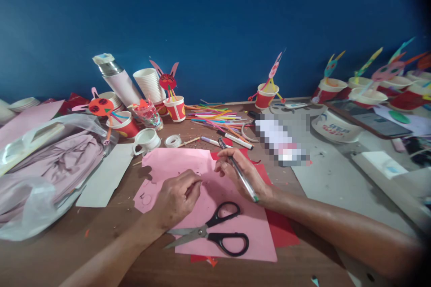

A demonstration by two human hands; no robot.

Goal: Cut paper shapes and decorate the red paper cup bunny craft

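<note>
My right hand (pixel 247 175) holds a pen (pixel 240 171) with a clear barrel and a green end, lying slanted across the fingers. Over the middle of a pink paper sheet (pixel 259 233), my left hand (pixel 180 195) is closed, thumb and fingertips pinched together. Whatever sits in that pinch is too small or hidden to name. Black-handled scissors (pixel 202 232) lie spread on the sheet just below both hands. The sheet has a cut, notched left edge and small drawn marks. Red paper (pixel 281 228) shows from underneath it.
A white mug (pixel 147 141), a tape roll (pixel 173 141), a marker (pixel 238 140) and colourful pipe cleaners (pixel 218 119) lie beyond the paper. Red paper cups with paper figures (pixel 175 110) stand along the wall. At left are a plastic bag of cloth (pixel 50 170) and a flask (pixel 121 83).
</note>
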